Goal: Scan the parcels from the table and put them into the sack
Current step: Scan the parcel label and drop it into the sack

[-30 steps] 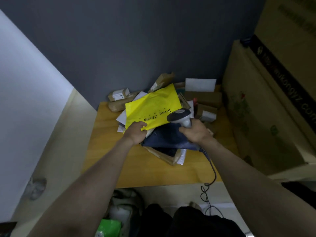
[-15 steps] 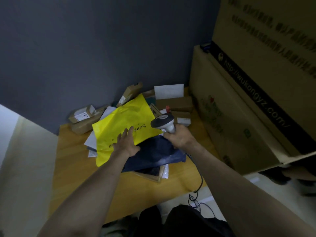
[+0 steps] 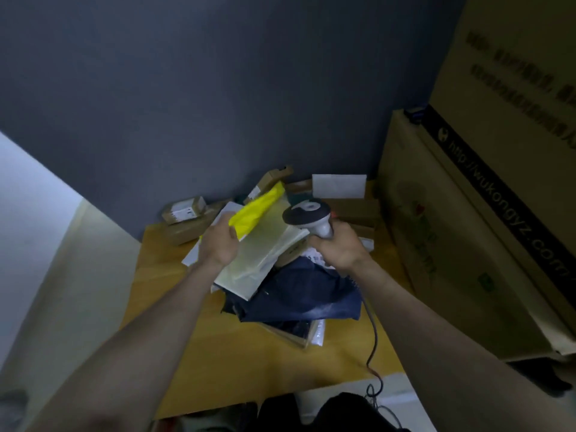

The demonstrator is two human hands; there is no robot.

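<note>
My left hand [image 3: 218, 244] grips the yellow mailer parcel [image 3: 265, 244] by its left edge and holds it turned over above the pile, its pale underside facing up and the yellow side folded at the top. My right hand [image 3: 338, 249] grips the grey barcode scanner [image 3: 308, 215], whose dark head sits just above the mailer's right edge. Beneath them a dark blue bag parcel [image 3: 305, 294] lies on the wooden table [image 3: 224, 363]. The sack is not in view.
Small cardboard boxes [image 3: 184, 210] and a white envelope [image 3: 339, 186] lie at the table's back against the dark wall. Big cardboard cartons [image 3: 467, 232] stand right of the table. The scanner cable [image 3: 372, 344] hangs over the front edge. A white wall is at left.
My left hand has gone from lying on the yellow mailer to gripping its edge, lifting and flipping it so the pale side faces up. The scanner has risen over it.
</note>
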